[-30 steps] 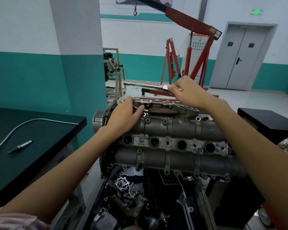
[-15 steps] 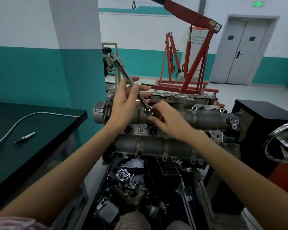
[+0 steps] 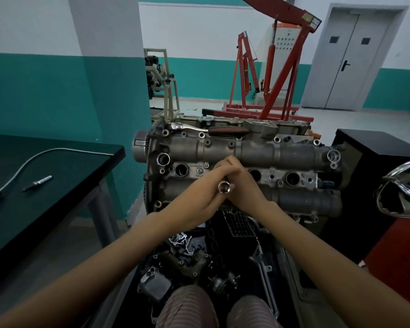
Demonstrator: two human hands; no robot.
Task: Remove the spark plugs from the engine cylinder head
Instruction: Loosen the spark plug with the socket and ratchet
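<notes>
Nearest, striped trouser knees (image 3: pixel 187 306) at the bottom edge, above a dark tray of loose engine parts (image 3: pixel 182 263). Just beyond, the engine cylinder head (image 3: pixel 282 152) on its stand, a row of round plug wells (image 3: pixel 292 178) along its middle; inside them too dark to tell whether plugs remain. To the left, a dark green bench (image 3: pixel 57 185) bearing one spark plug (image 3: pixel 37 183) beside a flexible pick-up tool (image 3: pixel 33 159). On the head's far edge, a ratchet wrench (image 3: pixel 208 129) lying flat. Further back, a red engine hoist (image 3: pixel 270 74), teal-and-white walls, a grey double door (image 3: pixel 350 58). At right, a chrome emblem (image 3: pixel 402 188), cut off by the frame. Over the second well, left hand (image 3: pixel 206 192) and right hand (image 3: pixel 242 188) pressed together, fingers curled round a socket (image 3: pixel 223 187), its open end facing the camera; the rest hidden in the grip.
</notes>
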